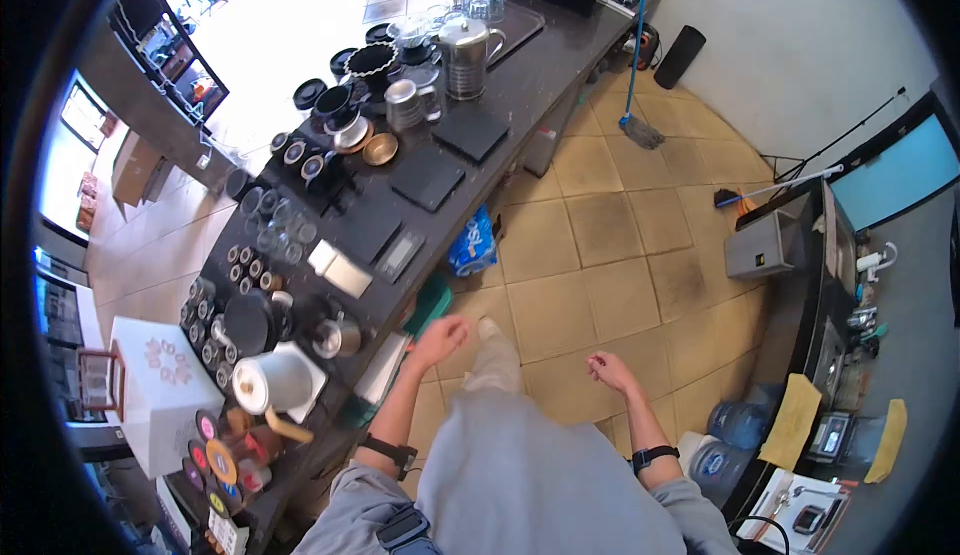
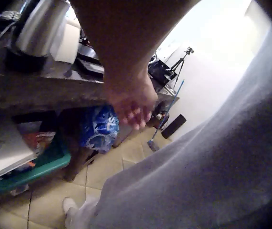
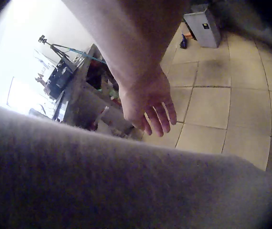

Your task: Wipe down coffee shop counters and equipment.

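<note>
Two empty hands hang in front of a grey shirt [image 1: 550, 475], each with a dark band round its wrist. The left hand [image 1: 441, 341] has its fingers loosely curled inward, released and gripping nothing, beside the long edge of the dark counter [image 1: 520, 105]. Its forearm reaches forward from the body, and in the left wrist view the fingertips point down. The right hand [image 3: 150, 102] is relaxed too, its fingers slightly bent with small gaps between them, hanging above the tiled floor [image 1: 610, 305] and touching nothing; that forearm slants forward and a little inward. Nearest the left hand are a green plastic bin [image 2: 54, 168], low beneath the counter, and a blue plastic bag [image 1: 474, 243] with white lettering, just beyond it and also below the countertop. On the countertop near that hand stand a metal pitcher [image 1: 336, 338], a cream container [image 1: 340, 268] and a digital scale [image 1: 401, 254]. Farther along lie two flat black pads [image 1: 427, 185], and past them a lidded metal pot [image 1: 465, 59] stands upright near the glassware
</note>
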Available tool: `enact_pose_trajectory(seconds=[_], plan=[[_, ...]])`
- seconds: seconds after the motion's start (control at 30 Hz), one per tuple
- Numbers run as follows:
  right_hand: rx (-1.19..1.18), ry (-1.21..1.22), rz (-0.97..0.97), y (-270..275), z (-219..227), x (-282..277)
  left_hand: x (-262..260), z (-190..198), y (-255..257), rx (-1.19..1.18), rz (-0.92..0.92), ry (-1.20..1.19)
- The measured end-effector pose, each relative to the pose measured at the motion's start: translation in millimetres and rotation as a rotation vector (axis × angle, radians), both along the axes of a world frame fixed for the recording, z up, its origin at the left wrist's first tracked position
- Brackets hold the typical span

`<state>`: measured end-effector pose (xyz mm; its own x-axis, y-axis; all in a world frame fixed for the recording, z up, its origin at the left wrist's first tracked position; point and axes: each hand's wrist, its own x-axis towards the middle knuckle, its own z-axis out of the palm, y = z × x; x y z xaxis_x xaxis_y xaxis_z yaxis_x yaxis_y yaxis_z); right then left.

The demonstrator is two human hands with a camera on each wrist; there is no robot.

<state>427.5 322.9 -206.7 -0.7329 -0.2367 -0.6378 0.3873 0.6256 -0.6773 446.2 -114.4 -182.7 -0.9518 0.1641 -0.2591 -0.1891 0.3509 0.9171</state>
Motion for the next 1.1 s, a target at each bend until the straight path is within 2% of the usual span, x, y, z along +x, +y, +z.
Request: enact_pose_trajectory(seconds=[0.07,0.13,0.17,0.23,0.27,0.33,0.4,0.43,0.5,0.57,0.63,0.7,0.73,0.8,0.87,1.0,1.1], plan=[[0.103,-0.037,0.084,2.2,13.5,-46.9,-69.8,50.7,12.4,0.063,0.259,0.181],[0.159,-0.063,0.107,7.7,22.5,-93.1,-133.0,85.4,15.6,0.134,0.389,0.304],[0.199,-0.093,0.132,10.3,24.9,-116.6,-163.8,98.0,12.4,0.141,0.397,0.304],[0.181,-0.065,0.083,12.4,16.6,-161.0,-209.8,117.7,3.0,-0.011,0.414,0.601],[0.154,-0.032,0.027,10.3,10.0,-183.5,-223.4,124.2,-2.5,-0.015,0.415,0.605],[0.106,0.022,0.020,-14.0,23.2,-231.6,-255.7,137.9,-12.2,-0.218,0.486,0.687],[0.003,0.139,0.004,-44.6,38.1,-280.2,-276.0,150.4,-24.9,-0.232,0.511,0.652],[-0.062,0.212,-0.002,-61.7,41.7,-305.0,-285.1,152.4,-32.4,-0.340,0.544,0.673],[0.000,0.441,0.114,-96.2,48.2,-367.6,-305.4,148.4,-48.4,-0.530,0.608,0.686],[-0.047,0.808,0.217,-134.7,50.9,-433.2,-327.8,142.6,-69.4,-0.675,0.652,0.677],[-0.219,0.937,0.218,-186.3,84.5,-492.1,-347.4,142.4,-83.5,-0.815,0.691,0.602],[-0.418,0.656,0.065,-236.5,131.6,-532.0,-359.5,140.2,-89.9,-0.941,0.701,0.550],[-0.442,0.711,0.075,-256.6,138.1,-552.1,-370.9,141.1,-93.9,-1.043,0.713,0.526],[-0.427,0.869,0.138,-290.6,134.4,-593.6,-377.3,134.1,-98.2,-1.059,0.731,0.409],[-0.461,0.953,0.203,-316.5,140.7,-612.7,-380.4,133.5,-95.9,-1.057,0.738,0.273],[-0.552,0.884,0.411,-339.4,144.7,-617.4,-391.3,142.6,-88.9,-1.061,0.724,0.176],[-0.588,0.857,0.458,-338.6,147.6,-623.7,-400.6,145.6,-80.0,-1.061,0.787,0.154]])
